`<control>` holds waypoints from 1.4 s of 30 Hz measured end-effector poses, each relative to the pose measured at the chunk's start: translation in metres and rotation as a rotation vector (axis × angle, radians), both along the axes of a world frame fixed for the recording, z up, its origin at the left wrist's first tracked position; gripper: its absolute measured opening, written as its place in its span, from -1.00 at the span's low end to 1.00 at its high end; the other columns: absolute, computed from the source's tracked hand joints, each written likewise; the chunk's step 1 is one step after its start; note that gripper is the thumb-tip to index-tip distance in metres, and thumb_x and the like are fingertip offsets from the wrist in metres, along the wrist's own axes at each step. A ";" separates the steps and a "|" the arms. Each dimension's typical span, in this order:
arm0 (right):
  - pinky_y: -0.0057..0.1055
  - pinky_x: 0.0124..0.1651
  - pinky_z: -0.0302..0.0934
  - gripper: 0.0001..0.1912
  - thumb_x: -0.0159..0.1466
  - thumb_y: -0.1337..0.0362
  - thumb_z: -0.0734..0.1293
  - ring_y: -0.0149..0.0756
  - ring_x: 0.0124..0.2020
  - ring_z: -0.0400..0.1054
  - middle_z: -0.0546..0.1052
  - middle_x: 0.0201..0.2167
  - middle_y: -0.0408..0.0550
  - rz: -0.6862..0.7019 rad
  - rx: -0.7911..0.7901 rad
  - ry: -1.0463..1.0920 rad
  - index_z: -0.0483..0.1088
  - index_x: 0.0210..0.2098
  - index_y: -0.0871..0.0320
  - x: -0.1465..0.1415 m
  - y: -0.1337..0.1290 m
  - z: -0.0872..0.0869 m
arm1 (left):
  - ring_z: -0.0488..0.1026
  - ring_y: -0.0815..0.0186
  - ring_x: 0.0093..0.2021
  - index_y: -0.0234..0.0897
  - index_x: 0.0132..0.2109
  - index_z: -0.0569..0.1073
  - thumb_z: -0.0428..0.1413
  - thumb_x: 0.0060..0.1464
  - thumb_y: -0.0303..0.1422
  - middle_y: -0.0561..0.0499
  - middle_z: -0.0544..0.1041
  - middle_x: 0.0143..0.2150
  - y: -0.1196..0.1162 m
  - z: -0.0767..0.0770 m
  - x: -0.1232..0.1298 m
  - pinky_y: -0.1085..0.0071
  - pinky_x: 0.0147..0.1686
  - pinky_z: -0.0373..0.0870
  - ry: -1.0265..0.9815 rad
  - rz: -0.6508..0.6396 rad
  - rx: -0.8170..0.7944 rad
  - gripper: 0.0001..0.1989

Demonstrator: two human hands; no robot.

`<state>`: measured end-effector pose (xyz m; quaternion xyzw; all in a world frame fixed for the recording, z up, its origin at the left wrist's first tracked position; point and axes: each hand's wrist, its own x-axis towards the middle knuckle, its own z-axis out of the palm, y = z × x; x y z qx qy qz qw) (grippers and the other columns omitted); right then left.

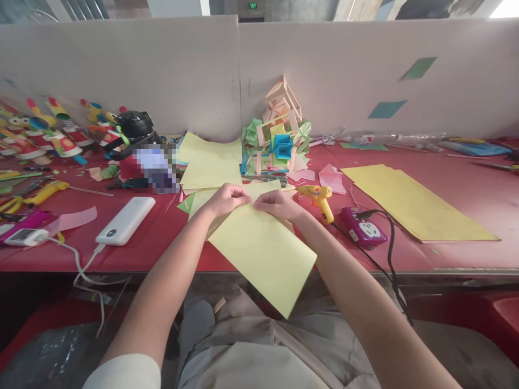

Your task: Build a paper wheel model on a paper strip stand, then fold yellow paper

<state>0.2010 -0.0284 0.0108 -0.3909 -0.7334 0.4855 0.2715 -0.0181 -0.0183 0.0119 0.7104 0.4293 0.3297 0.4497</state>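
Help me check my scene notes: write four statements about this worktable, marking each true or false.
1. The left hand and right hand both hold a pale yellow sheet. True.
2. The white power bank lies left of the yellow glue gun. True.
3. The right hand holds the glue gun. False: it lies on the red tabletop.
4. No cable joins the power bank. False: a white cable does.
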 end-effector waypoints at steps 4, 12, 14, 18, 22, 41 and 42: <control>-0.39 -0.40 0.18 -0.64 0.13 -0.01 0.42 -0.34 -0.47 0.32 0.49 -0.51 -0.10 -0.022 -0.040 0.016 0.54 -0.42 0.21 0.001 0.000 0.002 | 0.37 0.35 -0.47 -0.31 -0.37 0.59 0.30 -0.05 -0.10 0.02 0.53 -0.48 0.005 0.002 -0.013 0.41 -0.43 0.24 -0.005 0.118 0.039 -0.68; -0.36 -0.34 0.29 -0.67 0.16 0.02 0.40 -0.25 -0.37 0.44 0.60 -0.40 -0.03 0.005 -0.015 -0.027 0.58 -0.37 0.19 0.008 0.006 -0.003 | 0.45 0.29 -0.41 -0.32 -0.34 0.62 0.29 -0.07 -0.04 -0.05 0.60 -0.41 0.014 0.000 -0.039 0.40 -0.39 0.29 0.050 0.211 0.106 -0.62; -0.36 -0.35 0.28 -0.66 0.17 0.01 0.38 -0.25 -0.38 0.43 0.60 -0.40 -0.02 -0.010 0.000 -0.053 0.57 -0.37 0.20 0.012 0.008 -0.005 | 0.44 0.30 -0.42 -0.32 -0.36 0.61 0.30 -0.10 -0.02 -0.04 0.59 -0.42 0.015 -0.001 -0.048 0.41 -0.40 0.28 0.036 0.268 0.134 -0.60; -0.38 -0.37 0.23 -0.62 0.18 -0.03 0.36 -0.28 -0.39 0.39 0.56 -0.40 -0.03 -0.007 0.033 -0.074 0.54 -0.37 0.20 0.014 0.012 -0.008 | 0.43 0.29 -0.42 -0.33 -0.35 0.59 0.31 -0.16 0.02 -0.04 0.58 -0.43 0.017 -0.001 -0.060 0.40 -0.39 0.28 0.034 0.340 0.140 -0.55; -0.43 -0.45 0.09 -0.55 0.18 -0.12 0.34 -0.40 -0.49 0.23 0.38 -0.55 -0.16 -0.010 0.069 -0.080 0.39 -0.50 0.17 0.011 0.011 -0.009 | 0.45 0.28 -0.39 -0.32 -0.35 0.58 0.29 -0.13 0.00 -0.05 0.59 -0.40 0.018 -0.002 -0.061 0.39 -0.35 0.30 0.050 0.343 0.161 -0.58; -0.39 -0.47 -0.14 -0.40 0.22 -0.22 0.29 -0.46 -0.55 -0.08 0.05 -0.64 -0.27 -0.249 0.252 -0.087 0.05 -0.63 0.09 0.013 0.005 -0.006 | 0.55 0.19 -0.28 -0.27 -0.31 0.54 0.16 0.04 -0.14 -0.08 0.63 -0.31 0.026 -0.010 -0.072 0.36 -0.24 0.34 0.196 0.519 0.329 -0.73; -0.39 -0.47 -0.14 -0.39 0.21 -0.23 0.30 -0.46 -0.56 -0.07 0.07 -0.65 -0.26 -0.262 0.253 -0.075 0.06 -0.63 0.10 0.013 0.005 -0.006 | 0.54 0.19 -0.27 -0.27 -0.31 0.54 0.16 0.05 -0.14 -0.08 0.63 -0.31 0.025 -0.010 -0.072 0.36 -0.24 0.34 0.197 0.523 0.332 -0.74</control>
